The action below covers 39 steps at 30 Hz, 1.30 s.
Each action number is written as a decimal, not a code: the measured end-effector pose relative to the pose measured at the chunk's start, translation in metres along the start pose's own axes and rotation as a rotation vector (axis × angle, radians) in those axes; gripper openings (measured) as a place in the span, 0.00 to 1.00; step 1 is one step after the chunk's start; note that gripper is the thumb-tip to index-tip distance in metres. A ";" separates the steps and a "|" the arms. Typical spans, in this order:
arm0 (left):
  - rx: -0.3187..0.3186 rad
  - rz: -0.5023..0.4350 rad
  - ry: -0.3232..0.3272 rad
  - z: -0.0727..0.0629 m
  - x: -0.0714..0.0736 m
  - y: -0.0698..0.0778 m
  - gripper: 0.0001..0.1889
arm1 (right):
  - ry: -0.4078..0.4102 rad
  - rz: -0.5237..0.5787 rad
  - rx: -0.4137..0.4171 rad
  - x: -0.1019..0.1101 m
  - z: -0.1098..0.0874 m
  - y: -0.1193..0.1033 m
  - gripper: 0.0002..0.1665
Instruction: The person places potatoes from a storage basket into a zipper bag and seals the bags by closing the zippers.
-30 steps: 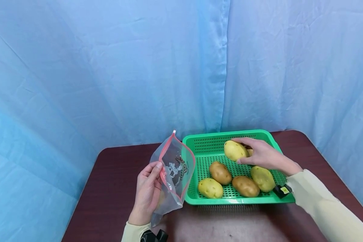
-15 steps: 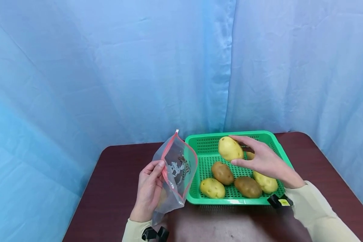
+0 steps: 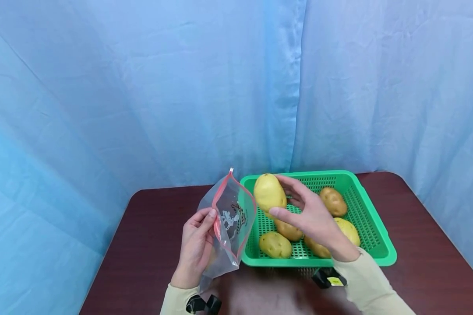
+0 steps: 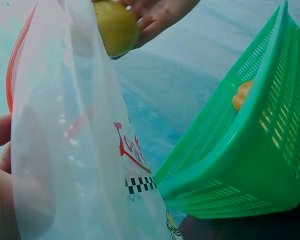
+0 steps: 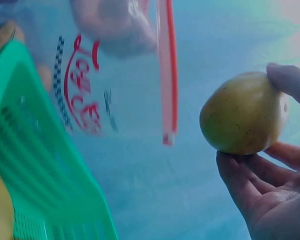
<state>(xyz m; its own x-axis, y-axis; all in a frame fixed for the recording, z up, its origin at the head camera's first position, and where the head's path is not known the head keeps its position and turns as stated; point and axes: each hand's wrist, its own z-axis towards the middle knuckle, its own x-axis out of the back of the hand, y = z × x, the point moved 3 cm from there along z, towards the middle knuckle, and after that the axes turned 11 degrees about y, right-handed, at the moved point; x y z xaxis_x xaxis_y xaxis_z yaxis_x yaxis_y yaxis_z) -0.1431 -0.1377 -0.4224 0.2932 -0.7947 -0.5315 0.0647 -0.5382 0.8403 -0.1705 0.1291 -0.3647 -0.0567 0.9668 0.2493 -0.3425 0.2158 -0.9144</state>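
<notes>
Holding a potato (image 3: 270,192) up off the basket (image 3: 378,245), the right hand (image 3: 311,216) has its grip curled round it, thumb under and fingers over. The potato hangs just beside the mouth of the bag (image 3: 230,218), above the basket's left rim. The left hand (image 3: 195,249) pinches the bag's near edge by the red zip strip, propping the mouth open towards the potato. I'd say this is the carry-over step, with the drop not yet made. Next, the potato needs lining up over the opening and lowering in, while the left hand keeps the mouth wide. Five more potatoes (image 3: 276,245) lie in the basket on the table (image 3: 150,236).
</notes>
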 end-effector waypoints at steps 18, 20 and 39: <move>-0.007 -0.010 0.016 -0.002 0.001 0.002 0.09 | -0.017 -0.247 0.143 -0.068 0.006 -0.008 0.48; -0.017 -0.013 0.014 -0.001 0.002 0.004 0.10 | -0.025 -0.316 0.164 -0.070 0.005 -0.008 0.49; -0.046 0.008 0.048 0.005 0.008 0.018 0.08 | -0.159 -0.526 0.108 -0.084 0.009 -0.006 0.53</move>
<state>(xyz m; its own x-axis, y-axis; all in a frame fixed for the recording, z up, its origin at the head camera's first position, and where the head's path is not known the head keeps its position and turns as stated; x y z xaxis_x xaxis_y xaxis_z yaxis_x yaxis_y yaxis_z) -0.1441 -0.1552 -0.4126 0.3391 -0.7837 -0.5204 0.1056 -0.5180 0.8489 -0.1717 0.0449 -0.3773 0.0100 0.6980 0.7160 -0.4562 0.6404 -0.6179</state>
